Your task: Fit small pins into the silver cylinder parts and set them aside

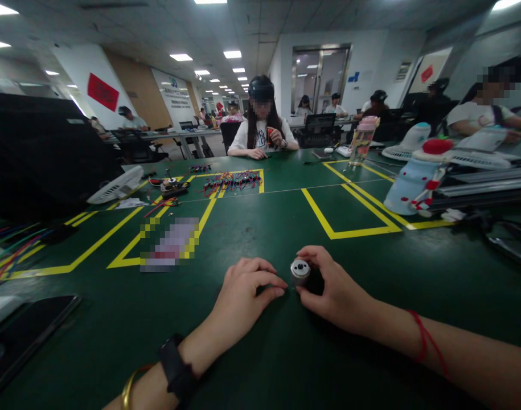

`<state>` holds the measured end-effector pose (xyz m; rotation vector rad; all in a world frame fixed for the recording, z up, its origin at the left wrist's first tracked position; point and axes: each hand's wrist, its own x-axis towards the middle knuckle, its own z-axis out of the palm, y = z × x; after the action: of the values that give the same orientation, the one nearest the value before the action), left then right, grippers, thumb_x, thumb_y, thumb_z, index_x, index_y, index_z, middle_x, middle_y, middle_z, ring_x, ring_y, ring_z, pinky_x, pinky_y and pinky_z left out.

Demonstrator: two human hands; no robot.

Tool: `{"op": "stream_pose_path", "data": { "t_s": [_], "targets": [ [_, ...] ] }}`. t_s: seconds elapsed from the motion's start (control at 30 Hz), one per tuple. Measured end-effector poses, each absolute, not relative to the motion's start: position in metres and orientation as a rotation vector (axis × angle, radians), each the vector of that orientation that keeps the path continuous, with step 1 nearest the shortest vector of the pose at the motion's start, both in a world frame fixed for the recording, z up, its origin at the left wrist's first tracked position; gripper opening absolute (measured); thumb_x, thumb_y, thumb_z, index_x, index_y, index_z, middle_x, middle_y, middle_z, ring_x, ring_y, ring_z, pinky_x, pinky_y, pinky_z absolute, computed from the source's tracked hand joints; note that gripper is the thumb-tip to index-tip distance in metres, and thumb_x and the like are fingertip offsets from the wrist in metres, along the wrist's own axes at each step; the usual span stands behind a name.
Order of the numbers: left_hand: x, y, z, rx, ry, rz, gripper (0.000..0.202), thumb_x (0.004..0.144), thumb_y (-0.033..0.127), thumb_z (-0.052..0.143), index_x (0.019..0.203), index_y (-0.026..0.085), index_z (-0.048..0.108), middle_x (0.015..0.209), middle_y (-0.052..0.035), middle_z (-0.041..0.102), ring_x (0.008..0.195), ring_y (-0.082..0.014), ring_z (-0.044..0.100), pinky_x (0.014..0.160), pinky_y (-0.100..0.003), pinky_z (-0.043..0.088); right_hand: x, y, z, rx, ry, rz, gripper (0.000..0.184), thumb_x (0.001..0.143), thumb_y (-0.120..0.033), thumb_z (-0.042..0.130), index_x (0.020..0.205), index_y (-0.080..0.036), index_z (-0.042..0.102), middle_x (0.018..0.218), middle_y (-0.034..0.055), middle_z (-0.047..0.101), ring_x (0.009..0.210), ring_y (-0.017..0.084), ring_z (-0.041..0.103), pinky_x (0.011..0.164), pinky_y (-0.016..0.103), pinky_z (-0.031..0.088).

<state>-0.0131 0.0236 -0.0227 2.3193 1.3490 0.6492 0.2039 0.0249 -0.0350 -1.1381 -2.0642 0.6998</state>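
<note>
A small silver metal cylinder, like a small motor [300, 272], stands upright on the green table with dark holes in its top face. My right hand [335, 287] curves round it from the right, index finger at its far side and thumb at its near side. Just left of the motor is my left hand [247, 290], its thumb and index fingertips drawn together in a pinch, resting low at the table. Whatever is between those fingertips, if anything, is too small to make out.
Yellow tape [365, 232] marks the green table. Bundled wires [234, 181] lie farther back. A blue bottle [409, 185] stands right, near metal bars [491, 188]. At left are a phone [33, 336] and a white fan [117, 187]. A person [262, 128] sits opposite.
</note>
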Motion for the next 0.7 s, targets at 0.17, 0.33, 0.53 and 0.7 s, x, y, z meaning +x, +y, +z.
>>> {"op": "stream_pose_path", "data": {
  "t_s": [0.17, 0.33, 0.53, 0.7],
  "targets": [
    [-0.012, 0.025, -0.019, 2.183, 1.315, 0.722, 0.022, 0.084, 0.029, 0.064, 0.104, 0.034, 0.071, 0.106, -0.0015, 0.068, 0.102, -0.0249, 0.057, 0.088, -0.041, 0.040, 0.205, 0.025, -0.035, -1.150, -2.096, 0.691, 0.050, 0.077, -0.024, 0.060, 0.121, -0.023, 0.038, 0.110, 0.0030, 0.055, 0.097, 0.011, 0.056, 0.087, 0.029, 0.047],
    [-0.048, 0.037, -0.006, 1.734, 1.356, 0.985, 0.024, 0.091, 0.037, 0.051, 0.102, 0.023, 0.068, 0.095, -0.0039, 0.068, 0.084, -0.0207, 0.063, 0.079, -0.035, 0.047, 0.206, 0.024, -0.029, -1.157, -2.117, 0.708, 0.046, 0.077, -0.024, 0.059, 0.119, -0.025, 0.041, 0.106, 0.0016, 0.056, 0.091, 0.011, 0.055, 0.082, 0.028, 0.047],
    [-0.108, 0.044, -0.021, 1.446, 1.293, 1.144, 0.022, 0.090, 0.040, 0.051, 0.092, 0.021, 0.063, 0.077, 0.0001, 0.063, 0.063, -0.0154, 0.058, 0.056, -0.027, 0.045, 0.203, 0.023, -0.028, -1.170, -2.117, 0.745, 0.042, 0.077, -0.024, 0.059, 0.116, -0.024, 0.043, 0.103, 0.0014, 0.057, 0.088, 0.011, 0.056, 0.079, 0.028, 0.048],
    [-0.118, 0.045, -0.034, 1.358, 1.265, 1.239, 0.019, 0.088, 0.036, 0.056, 0.093, 0.020, 0.065, 0.073, 0.0004, 0.061, 0.061, -0.0130, 0.055, 0.053, -0.023, 0.043, 0.214, 0.025, -0.023, -1.192, -1.881, 0.857, 0.044, 0.080, -0.033, 0.061, 0.118, -0.021, 0.040, 0.111, 0.0063, 0.057, 0.096, 0.014, 0.059, 0.085, 0.031, 0.051]
  ]
}}
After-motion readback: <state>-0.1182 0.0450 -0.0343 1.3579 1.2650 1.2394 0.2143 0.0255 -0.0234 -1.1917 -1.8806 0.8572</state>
